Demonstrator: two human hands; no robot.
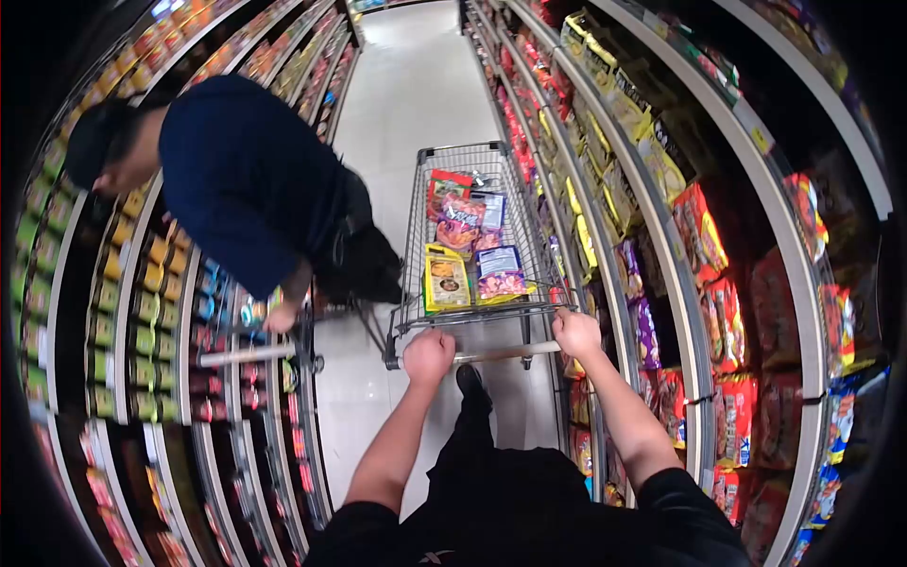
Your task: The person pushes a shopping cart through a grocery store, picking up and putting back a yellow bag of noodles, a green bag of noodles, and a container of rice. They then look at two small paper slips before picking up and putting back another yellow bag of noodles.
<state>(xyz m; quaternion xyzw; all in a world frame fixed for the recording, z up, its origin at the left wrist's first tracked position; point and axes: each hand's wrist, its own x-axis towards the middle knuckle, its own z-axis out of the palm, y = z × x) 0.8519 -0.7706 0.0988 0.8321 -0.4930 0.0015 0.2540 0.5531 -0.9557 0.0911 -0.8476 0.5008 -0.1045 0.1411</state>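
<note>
Both my hands are closed around the handlebar (501,353) of a wire shopping cart (413,217). My left hand (430,356) grips its left end, and my right hand (575,333) its right end. Several bright packets lie in the cart. A yellow packet (447,277) is nearest my left hand, with a purple-and-white packet (501,271) to its right. Behind them are a purple packet with a food picture (460,222) and a red packet (444,187), partly overlapped.
Close on the left, a person in a dark shirt (250,180) leans toward the shelves beside another cart's handle (248,354). Shelves of bagged snacks (699,231) line the right; jars and packs (151,302) fill the left. The pale aisle floor (402,76) runs ahead.
</note>
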